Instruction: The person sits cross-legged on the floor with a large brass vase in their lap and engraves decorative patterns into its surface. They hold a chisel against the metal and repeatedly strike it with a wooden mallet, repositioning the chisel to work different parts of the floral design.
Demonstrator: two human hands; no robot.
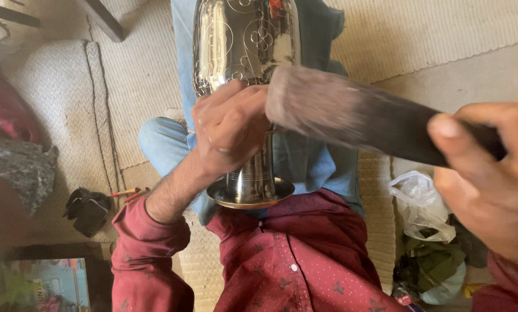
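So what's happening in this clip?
A person in a red shirt sits on woven mats with a shiny engraved metal vessel lying across their lap, its round foot toward them. The left hand grips the vessel at its narrow neck. The right hand holds a dark wooden mallet, blurred, its head close to the left hand. A crumpled plastic bag lies on the mat to the right.
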